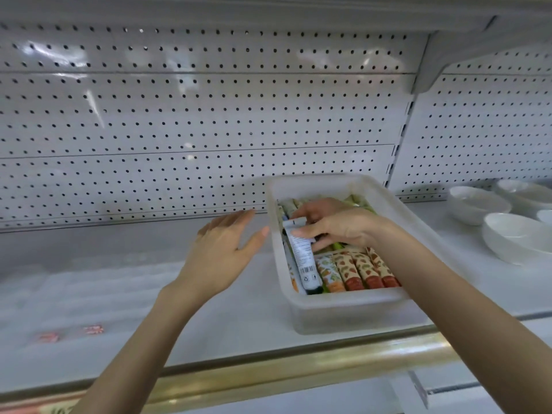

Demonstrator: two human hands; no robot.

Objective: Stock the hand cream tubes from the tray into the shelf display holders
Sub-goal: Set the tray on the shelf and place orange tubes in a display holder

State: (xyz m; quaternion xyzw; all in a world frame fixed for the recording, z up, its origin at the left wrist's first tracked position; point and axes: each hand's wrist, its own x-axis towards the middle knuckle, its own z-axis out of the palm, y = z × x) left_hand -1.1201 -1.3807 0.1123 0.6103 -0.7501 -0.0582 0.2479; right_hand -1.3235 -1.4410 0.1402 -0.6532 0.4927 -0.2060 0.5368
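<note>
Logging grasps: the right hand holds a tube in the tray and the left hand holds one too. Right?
No. The head view shows the left hand open beside the tray, holding nothing; the right hand does hold a tube.

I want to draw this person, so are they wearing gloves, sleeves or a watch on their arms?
No. The left hand and right hand are bare: no gloves, no rings that show. The left forearm and right forearm are bare too, with no sleeve, watch or bracelet in view.
</note>
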